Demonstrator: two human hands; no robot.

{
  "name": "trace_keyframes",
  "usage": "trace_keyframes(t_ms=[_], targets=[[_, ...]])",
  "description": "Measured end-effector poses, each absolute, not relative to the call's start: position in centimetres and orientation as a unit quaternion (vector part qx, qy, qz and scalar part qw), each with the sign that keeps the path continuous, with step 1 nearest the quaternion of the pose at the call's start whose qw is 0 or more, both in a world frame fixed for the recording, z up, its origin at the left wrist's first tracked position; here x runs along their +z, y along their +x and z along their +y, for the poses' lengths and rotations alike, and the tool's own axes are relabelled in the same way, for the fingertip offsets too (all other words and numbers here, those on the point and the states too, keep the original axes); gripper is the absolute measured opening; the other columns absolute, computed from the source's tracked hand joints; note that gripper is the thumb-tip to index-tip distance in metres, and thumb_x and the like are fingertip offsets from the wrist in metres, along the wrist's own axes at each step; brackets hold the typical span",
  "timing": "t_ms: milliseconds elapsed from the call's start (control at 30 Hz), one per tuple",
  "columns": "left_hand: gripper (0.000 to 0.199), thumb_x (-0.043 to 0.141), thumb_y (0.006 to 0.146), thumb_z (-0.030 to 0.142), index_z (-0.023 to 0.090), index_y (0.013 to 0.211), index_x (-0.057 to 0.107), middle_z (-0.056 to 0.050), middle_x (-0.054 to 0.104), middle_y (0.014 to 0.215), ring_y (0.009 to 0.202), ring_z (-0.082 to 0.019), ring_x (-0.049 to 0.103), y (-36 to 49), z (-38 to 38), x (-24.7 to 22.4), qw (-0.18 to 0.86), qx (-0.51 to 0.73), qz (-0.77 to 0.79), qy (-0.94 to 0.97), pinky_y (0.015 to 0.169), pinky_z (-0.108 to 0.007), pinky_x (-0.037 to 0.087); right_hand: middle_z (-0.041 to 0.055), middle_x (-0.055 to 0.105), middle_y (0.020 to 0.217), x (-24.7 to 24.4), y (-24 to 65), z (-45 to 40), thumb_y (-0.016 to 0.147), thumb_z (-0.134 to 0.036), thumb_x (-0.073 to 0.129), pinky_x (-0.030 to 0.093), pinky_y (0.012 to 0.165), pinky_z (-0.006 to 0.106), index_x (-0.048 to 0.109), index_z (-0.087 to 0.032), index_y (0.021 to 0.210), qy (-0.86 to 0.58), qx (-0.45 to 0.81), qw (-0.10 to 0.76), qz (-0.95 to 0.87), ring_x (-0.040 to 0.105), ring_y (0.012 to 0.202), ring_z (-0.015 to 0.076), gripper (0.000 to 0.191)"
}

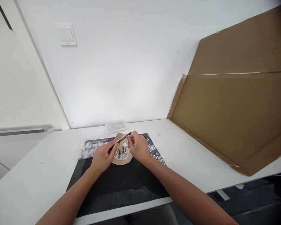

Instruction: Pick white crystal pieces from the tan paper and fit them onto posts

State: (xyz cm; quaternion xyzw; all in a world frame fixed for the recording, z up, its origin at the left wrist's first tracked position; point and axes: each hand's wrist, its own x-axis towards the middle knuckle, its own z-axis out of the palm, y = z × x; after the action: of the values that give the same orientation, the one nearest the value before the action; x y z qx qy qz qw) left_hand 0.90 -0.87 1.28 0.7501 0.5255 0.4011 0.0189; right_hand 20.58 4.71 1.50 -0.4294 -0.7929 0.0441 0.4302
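Note:
My left hand (104,156) is closed on a thin dark strip (122,138) with a pale edge, gripping it near its lower end. The strip slants up to the right. At its upper end my right hand (139,146) is closed in a pinch; what its fingertips hold, if anything, is too small to make out. Below both hands lies a brown piece of paper or card (121,162), covered with white scraps (124,149) and a few black bits. It rests on a black mat (121,181).
Left of the hands stands a clear compartment box (86,152). A translucent tray (115,126) sits by the wall. Small white pieces in rows (157,155) lie on the mat's right side. A large cardboard sheet (234,103) with folded edges leans at the right of the white table (25,178).

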Motion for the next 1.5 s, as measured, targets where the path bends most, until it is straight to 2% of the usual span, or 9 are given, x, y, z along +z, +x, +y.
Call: trace_keyframes(t_ms=[233,467,700,867,1067,1333,1500], targets=[[0.029,0.046,0.102,0.038,0.025,0.110,0.070,-0.004,0.077,0.095,0.079,-0.020,0.072,0.8,-0.9,1.3,0.026,0.398,0.527,0.750,0.071,-0.027,0.050,0.0002,0.071,0.073,1.2,20.6,5.1,0.104,-0.034,0.043,0.038,0.063,0.027,0.049,-0.023,0.090,-0.443,0.050,0.430,-0.785,0.062,0.061,0.0179,0.019],[0.030,0.045,0.102,0.041,0.024,0.109,0.069,-0.004,0.077,0.096,0.078,-0.020,0.071,0.7,-0.7,1.1,0.027,0.402,0.525,0.750,0.071,-0.027,0.049,0.0010,0.071,0.073,0.7,19.4,3.9,0.104,-0.034,0.042,0.036,0.064,0.028,0.053,-0.022,0.090,-0.386,0.021,0.403,-0.830,0.064,0.066,0.0181,0.021],[0.031,0.044,0.103,0.041,0.024,0.110,0.069,-0.004,0.077,0.098,0.081,-0.020,0.071,0.9,-0.7,1.0,0.028,0.399,0.528,0.749,0.070,-0.027,0.048,-0.0001,0.071,0.072,1.1,20.4,4.8,0.103,-0.039,0.043,0.029,0.054,0.026,0.053,-0.023,0.092,-0.469,0.034,0.411,-0.781,0.062,0.059,0.0170,0.022],[0.031,0.044,0.103,0.041,0.024,0.110,0.069,-0.004,0.077,0.097,0.080,-0.020,0.071,0.8,-0.7,1.0,0.033,0.396,0.527,0.751,0.070,-0.027,0.047,-0.0011,0.071,0.072,1.0,20.5,4.9,0.104,-0.039,0.042,0.029,0.054,0.025,0.052,-0.023,0.093,-0.475,0.043,0.412,-0.776,0.064,0.061,0.0164,0.021],[0.030,0.044,0.103,0.040,0.025,0.108,0.069,-0.003,0.076,0.092,0.077,-0.019,0.070,0.9,-0.7,1.1,0.035,0.393,0.526,0.754,0.071,-0.027,0.047,-0.0003,0.071,0.073,0.7,19.6,3.9,0.103,-0.037,0.043,0.029,0.056,0.026,0.053,-0.023,0.094,-0.419,0.013,0.393,-0.818,0.066,0.065,0.0179,0.020],[0.030,0.044,0.103,0.041,0.025,0.111,0.068,-0.003,0.076,0.098,0.082,-0.019,0.070,0.8,-0.7,0.9,0.038,0.392,0.528,0.752,0.071,-0.027,0.047,-0.0011,0.071,0.072,0.9,20.7,5.3,0.103,-0.038,0.043,0.028,0.053,0.025,0.051,-0.023,0.092,-0.476,0.032,0.410,-0.778,0.063,0.059,0.0163,0.020],[0.029,0.044,0.103,0.040,0.024,0.108,0.068,-0.003,0.076,0.091,0.076,-0.019,0.070,0.8,-0.8,1.1,0.038,0.396,0.527,0.751,0.069,-0.027,0.047,-0.0014,0.069,0.069,1.0,20.0,4.5,0.103,-0.036,0.043,0.033,0.058,0.026,0.049,-0.023,0.090,-0.443,0.036,0.405,-0.799,0.062,0.059,0.0168,0.019]])
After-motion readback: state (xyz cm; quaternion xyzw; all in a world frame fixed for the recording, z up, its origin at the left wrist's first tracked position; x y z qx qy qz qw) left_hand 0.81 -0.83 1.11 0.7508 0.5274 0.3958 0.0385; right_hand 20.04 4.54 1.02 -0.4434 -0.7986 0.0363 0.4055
